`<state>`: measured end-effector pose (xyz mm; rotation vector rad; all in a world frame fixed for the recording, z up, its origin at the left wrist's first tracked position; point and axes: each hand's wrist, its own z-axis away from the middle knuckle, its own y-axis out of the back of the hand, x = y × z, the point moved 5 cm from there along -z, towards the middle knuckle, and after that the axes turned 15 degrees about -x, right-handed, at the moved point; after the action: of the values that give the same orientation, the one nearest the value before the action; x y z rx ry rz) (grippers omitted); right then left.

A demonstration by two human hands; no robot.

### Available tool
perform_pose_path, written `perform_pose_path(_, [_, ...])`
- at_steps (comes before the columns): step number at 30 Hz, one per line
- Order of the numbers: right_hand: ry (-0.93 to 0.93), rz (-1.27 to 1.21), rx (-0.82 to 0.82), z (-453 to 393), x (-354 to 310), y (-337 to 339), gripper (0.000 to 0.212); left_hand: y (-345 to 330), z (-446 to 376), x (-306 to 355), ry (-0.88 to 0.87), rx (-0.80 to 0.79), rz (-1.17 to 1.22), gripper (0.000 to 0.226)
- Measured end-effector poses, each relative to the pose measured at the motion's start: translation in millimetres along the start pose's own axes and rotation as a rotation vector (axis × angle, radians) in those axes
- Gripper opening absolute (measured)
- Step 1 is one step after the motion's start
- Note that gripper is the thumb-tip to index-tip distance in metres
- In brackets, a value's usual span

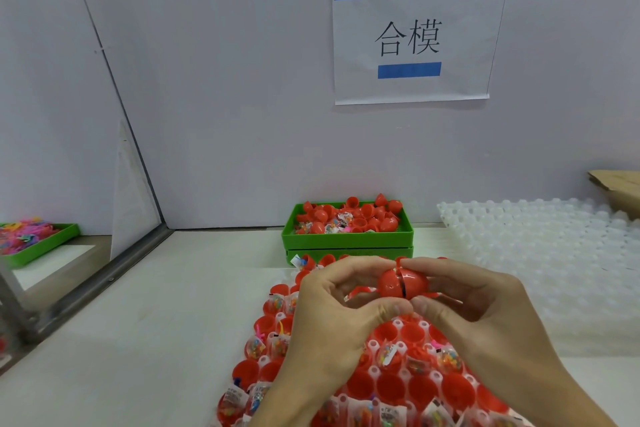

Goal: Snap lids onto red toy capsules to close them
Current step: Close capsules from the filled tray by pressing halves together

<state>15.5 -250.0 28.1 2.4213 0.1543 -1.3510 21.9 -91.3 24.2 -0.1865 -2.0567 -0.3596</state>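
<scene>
A red toy capsule (403,284) is held above the work tray, its two halves pushed together with a dark seam showing between them. My left hand (332,315) pinches the left half between thumb and fingers. My right hand (478,308) pinches the right half the same way. Below my hands lies a white holder tray (375,345) with several open red capsule halves (391,388), some holding small bagged toys (254,347). A green bin (348,241) behind the tray is full of loose red capsule lids (346,217).
A stack of white moulded trays (540,239) lies at the right, with a cardboard box (616,191) behind it. A second green bin (38,243) with colourful toys sits beyond a metal-framed divider (104,274) at the left. A paper sign (415,35) hangs on the wall.
</scene>
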Motion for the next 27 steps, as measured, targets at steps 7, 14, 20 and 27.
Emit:
perform_pose_path(7, [-0.018, -0.018, 0.034, 0.1, 2.4, 1.3, 0.041, -1.8, 1.2, 1.5, -0.006, -0.05, 0.003, 0.035])
perform_pose_path(14, [0.014, -0.003, 0.05, -0.7, 0.9, 1.0, 0.051, -3.2, 0.2, -2.1, 0.026, -0.01, 0.052, 0.026])
perform_pose_path(20, [0.048, 0.025, 0.056, -1.1, 0.6, 3.5, 0.06, -8.4, -0.5, -11.4, 0.071, -0.038, 0.262, 0.027])
perform_pose_path(27, [0.062, 0.006, 0.069, -0.7, 1.2, 5.4, 0.053, -10.0, -1.5, -13.9, 0.06, -0.058, 0.313, 0.024])
